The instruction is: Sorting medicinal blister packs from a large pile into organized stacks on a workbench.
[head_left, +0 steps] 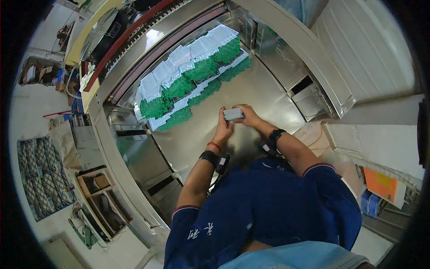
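Between my two hands, over the metal work surface (264,92), is a small grey-white block with fine lines (233,114), which looks like a stack of thin pieces. My left hand (223,129) grips its left end, thumb and fingers closed. At the opposite end, my right hand (249,117) is closed on it too. Beyond my hands, rows of white patterned sheets or strips (181,58) lie on the metal, alternating with bunches of green, bristly-looking material (204,69). Their exact kind is too small to tell.
A raised metal frame (304,36) surrounds the work surface. A black fan (105,33) stands at the far left. Left of the frame are a wooden box with compartments (101,190) and a metal lattice (45,177). An orange sheet (380,184) is at the right.
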`<act>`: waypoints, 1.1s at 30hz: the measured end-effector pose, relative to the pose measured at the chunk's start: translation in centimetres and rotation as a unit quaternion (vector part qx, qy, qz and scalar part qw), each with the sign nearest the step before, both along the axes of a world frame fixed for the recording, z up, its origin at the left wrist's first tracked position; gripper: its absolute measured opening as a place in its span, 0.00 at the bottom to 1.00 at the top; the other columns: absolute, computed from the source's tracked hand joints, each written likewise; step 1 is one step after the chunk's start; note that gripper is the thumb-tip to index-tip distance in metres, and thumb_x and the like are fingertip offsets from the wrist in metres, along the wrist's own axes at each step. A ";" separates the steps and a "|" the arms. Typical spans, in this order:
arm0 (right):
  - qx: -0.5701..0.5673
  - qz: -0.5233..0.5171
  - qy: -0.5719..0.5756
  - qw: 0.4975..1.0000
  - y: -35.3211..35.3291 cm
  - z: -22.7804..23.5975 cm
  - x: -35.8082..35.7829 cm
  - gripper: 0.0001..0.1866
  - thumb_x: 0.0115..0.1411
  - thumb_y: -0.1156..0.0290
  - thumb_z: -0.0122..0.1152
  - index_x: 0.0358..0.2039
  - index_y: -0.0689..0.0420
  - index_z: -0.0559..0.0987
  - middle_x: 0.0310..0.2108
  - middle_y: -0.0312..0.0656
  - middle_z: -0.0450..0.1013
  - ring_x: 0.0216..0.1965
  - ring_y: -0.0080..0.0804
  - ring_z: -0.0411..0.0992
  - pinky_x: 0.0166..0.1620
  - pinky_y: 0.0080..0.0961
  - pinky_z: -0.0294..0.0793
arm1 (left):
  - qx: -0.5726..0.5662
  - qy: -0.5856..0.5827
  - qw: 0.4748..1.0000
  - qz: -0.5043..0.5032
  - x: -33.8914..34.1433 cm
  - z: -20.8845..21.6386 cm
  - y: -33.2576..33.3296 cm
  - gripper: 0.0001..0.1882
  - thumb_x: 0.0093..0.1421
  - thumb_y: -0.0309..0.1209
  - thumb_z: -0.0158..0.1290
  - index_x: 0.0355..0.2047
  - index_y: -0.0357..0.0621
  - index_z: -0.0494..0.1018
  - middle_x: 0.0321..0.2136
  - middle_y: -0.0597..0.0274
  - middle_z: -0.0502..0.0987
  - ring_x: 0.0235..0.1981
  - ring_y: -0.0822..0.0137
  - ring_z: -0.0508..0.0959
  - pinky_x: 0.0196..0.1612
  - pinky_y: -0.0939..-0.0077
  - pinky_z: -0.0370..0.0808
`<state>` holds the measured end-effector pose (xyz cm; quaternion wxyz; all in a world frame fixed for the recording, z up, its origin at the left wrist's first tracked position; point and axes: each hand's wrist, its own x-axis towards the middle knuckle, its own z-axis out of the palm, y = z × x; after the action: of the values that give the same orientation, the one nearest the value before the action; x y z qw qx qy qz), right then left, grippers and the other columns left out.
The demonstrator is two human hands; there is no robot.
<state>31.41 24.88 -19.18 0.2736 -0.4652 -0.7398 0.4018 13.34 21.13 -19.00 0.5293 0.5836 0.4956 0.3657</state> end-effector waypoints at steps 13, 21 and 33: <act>0.013 -0.057 -0.164 0.985 -3.0 1.8 0.8 0.51 0.43 0.64 0.72 0.62 0.61 0.49 0.52 0.54 0.64 0.57 0.50 0.59 0.59 0.41 0.53 | 0.066 0.087 0.992 0.068 3.9 2.8 -2.6 0.38 0.52 0.14 0.42 0.62 0.41 0.43 0.57 0.38 0.57 0.60 0.46 0.60 0.61 0.65 0.57; -0.023 0.018 -0.159 0.987 -1.2 3.2 1.5 0.31 0.48 0.67 0.67 0.51 0.62 0.65 0.40 0.51 0.72 0.44 0.46 0.71 0.47 0.35 0.69 | 0.041 0.178 0.982 0.057 1.3 4.6 -1.4 0.28 0.54 0.18 0.49 0.55 0.36 0.57 0.42 0.42 0.74 0.46 0.46 0.74 0.48 0.64 0.70; -0.410 0.081 -0.209 0.884 1.1 4.8 6.0 0.16 0.49 0.65 0.68 0.28 0.66 0.77 0.19 0.45 0.74 0.17 0.35 0.74 0.18 0.27 0.73 | -0.209 -0.002 0.977 -0.028 -2.6 0.9 0.2 0.24 0.55 0.31 0.58 0.50 0.35 0.65 0.37 0.55 0.76 0.32 0.70 0.75 0.30 0.76 0.73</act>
<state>37.40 25.99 -14.36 -0.1356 -0.5476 -0.5842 0.5835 10.71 21.31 -18.15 0.6507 0.4729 0.5435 0.2399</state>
